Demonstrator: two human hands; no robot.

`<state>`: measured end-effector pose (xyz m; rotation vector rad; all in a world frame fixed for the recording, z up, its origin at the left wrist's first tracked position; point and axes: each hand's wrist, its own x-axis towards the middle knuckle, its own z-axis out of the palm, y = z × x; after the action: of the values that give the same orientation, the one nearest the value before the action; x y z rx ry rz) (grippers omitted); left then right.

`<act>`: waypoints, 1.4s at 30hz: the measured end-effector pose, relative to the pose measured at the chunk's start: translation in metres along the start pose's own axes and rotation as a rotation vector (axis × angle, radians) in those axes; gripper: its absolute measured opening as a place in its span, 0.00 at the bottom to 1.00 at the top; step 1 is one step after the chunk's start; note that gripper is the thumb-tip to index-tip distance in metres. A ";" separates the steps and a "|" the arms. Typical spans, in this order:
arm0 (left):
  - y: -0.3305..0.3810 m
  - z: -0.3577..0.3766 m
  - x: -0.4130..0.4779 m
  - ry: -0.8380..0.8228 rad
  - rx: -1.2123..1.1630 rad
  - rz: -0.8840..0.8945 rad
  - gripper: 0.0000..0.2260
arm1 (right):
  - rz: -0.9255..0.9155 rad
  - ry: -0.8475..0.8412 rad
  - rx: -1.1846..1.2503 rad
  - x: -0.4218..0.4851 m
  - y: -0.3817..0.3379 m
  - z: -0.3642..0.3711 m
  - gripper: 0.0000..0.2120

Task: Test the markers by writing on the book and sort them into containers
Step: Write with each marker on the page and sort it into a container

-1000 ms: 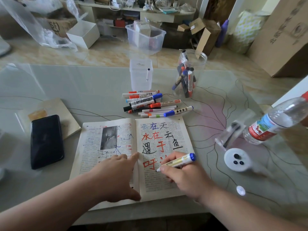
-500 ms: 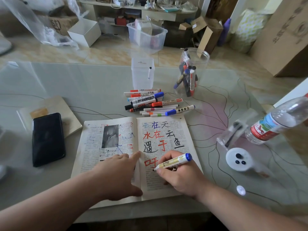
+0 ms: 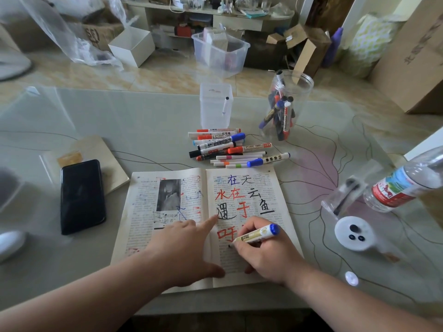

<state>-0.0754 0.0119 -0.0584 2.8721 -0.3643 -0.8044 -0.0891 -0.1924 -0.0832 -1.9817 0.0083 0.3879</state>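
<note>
The marker [image 3: 257, 234] is gripped in the right hand [image 3: 268, 257], tip on the right page of the book [image 3: 271, 188]. The book is pressed flat by the left hand [image 3: 182, 245], index finger extended. A short, light stroke on unmarked paper is advised, so the ink is judged clearly.

A glass-topped table [image 3: 119, 116] is set over a beige marbled floor [image 3: 167, 75] lit by soft daylight. A cluttered low shelf [image 3: 239, 20] is placed along the far wall. A large cardboard box [image 3: 412, 56] is stood at the far right, crumpled clear plastic [image 3: 60, 37] at the far left, a white open box [image 3: 131, 46] and a clear bin [image 3: 220, 53] between
</note>
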 end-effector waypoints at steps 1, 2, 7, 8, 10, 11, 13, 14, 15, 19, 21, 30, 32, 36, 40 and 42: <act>0.000 -0.001 0.001 -0.003 -0.004 -0.002 0.53 | 0.001 0.005 -0.005 0.000 0.000 0.000 0.06; 0.000 -0.001 0.001 -0.006 -0.007 -0.005 0.53 | 0.001 0.011 -0.005 0.000 0.000 0.000 0.06; 0.000 0.000 0.000 -0.014 0.000 -0.019 0.54 | -0.029 -0.017 0.043 -0.002 0.000 -0.002 0.05; 0.000 0.000 0.000 -0.018 0.004 -0.020 0.54 | -0.042 -0.028 0.037 -0.003 0.001 -0.002 0.05; 0.001 -0.001 0.000 -0.023 0.011 -0.020 0.55 | -0.058 -0.042 0.019 -0.005 0.002 -0.001 0.04; 0.001 -0.001 0.000 -0.025 0.014 -0.019 0.55 | -0.057 -0.043 0.008 -0.005 0.002 -0.001 0.05; 0.002 -0.002 0.000 -0.030 0.017 -0.017 0.55 | -0.030 -0.040 0.001 -0.004 0.000 -0.001 0.06; 0.002 -0.002 -0.001 -0.033 0.019 -0.014 0.55 | -0.008 -0.037 0.011 -0.003 -0.001 -0.002 0.06; 0.002 -0.002 -0.001 -0.034 0.019 -0.012 0.55 | 0.011 -0.033 0.026 -0.002 -0.002 -0.003 0.06; 0.002 -0.002 -0.001 -0.032 0.021 -0.010 0.55 | 0.033 -0.046 0.041 0.001 -0.005 -0.005 0.06; 0.002 -0.002 -0.001 -0.033 0.022 -0.010 0.55 | 0.016 -0.071 0.024 0.000 -0.005 -0.005 0.07; 0.002 -0.002 0.000 -0.033 0.012 -0.011 0.56 | 0.006 -0.067 0.021 -0.001 -0.006 -0.005 0.07; 0.001 -0.001 0.000 -0.037 0.018 -0.010 0.58 | 0.025 -0.052 0.013 -0.002 -0.009 -0.004 0.07; 0.001 0.000 0.001 -0.041 0.024 -0.007 0.59 | 0.049 -0.015 -0.023 -0.003 -0.011 -0.001 0.07; 0.000 0.001 0.001 -0.046 0.019 -0.005 0.60 | 0.020 -0.057 -0.054 -0.003 -0.009 -0.002 0.07; 0.000 0.001 0.001 -0.049 0.014 -0.004 0.60 | -0.002 -0.073 -0.082 -0.003 -0.008 -0.001 0.07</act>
<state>-0.0745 0.0118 -0.0596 2.8715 -0.3711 -0.8779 -0.0904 -0.1905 -0.0750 -2.0471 -0.0563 0.4654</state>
